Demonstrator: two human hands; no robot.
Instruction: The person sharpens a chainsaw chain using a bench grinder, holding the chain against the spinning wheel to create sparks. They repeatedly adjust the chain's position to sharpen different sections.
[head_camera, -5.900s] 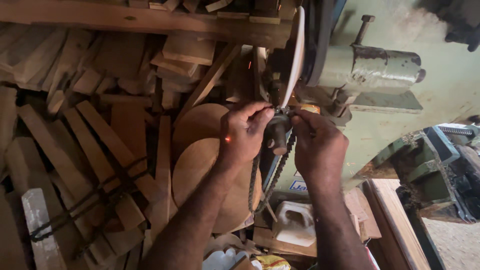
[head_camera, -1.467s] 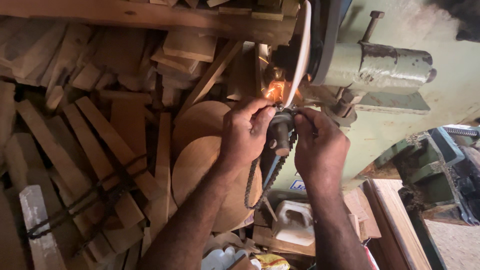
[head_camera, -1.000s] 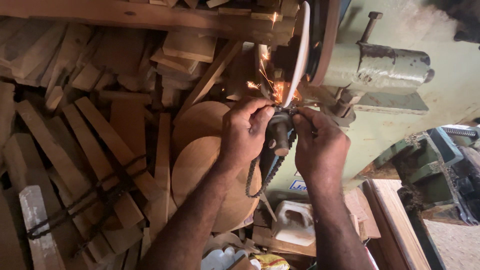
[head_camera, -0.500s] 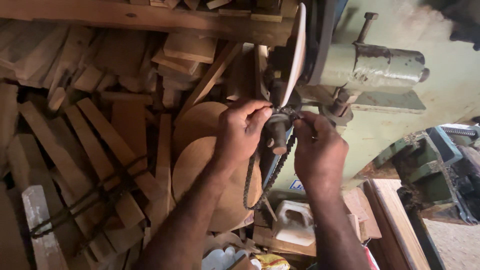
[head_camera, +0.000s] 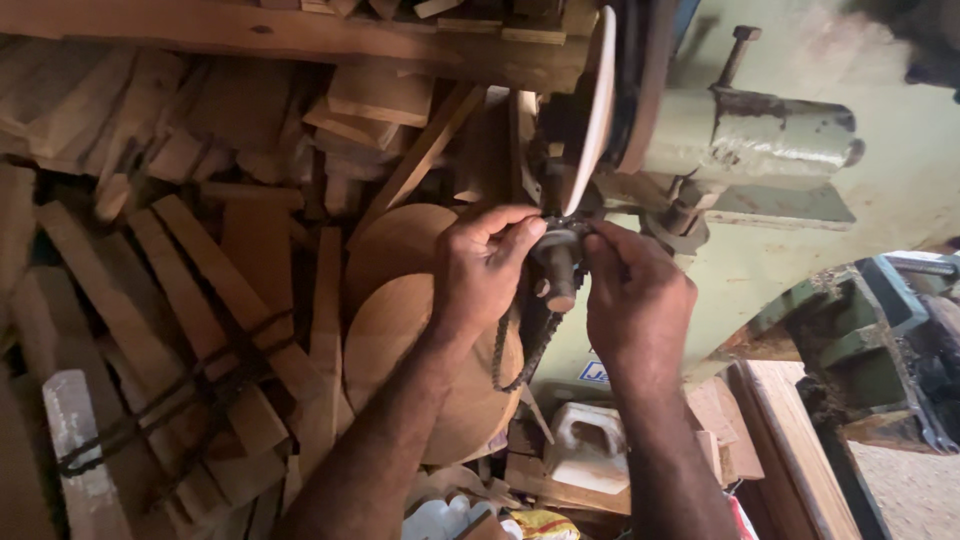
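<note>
Beside pale grinding disc (head_camera: 597, 110), our left hand (head_camera: 480, 265) and right hand (head_camera: 635, 290) pinch dark looped saw chain (head_camera: 530, 345) between them, steadying link at disc edge; round wooden boards (head_camera: 420, 330) below left wrist.

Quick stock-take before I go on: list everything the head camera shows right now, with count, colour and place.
grinding disc: one, pale, edge-on, top centre on the machine
machine body: one, pale green, chipped, right half
saw chain: one, dark, loop hanging below the hands
chain holder: one, dark metal stub, under the disc's lower edge
round wooden discs: at least two, brown, overlapping, centre
wood offcuts: many, brown, piled on the left
plastic jug: one, white, bottom centre
wooden board: one, light brown, lower right
left hand: fingers closed at the holder, left of it
right hand: fingers closed at the holder, right of it
</note>
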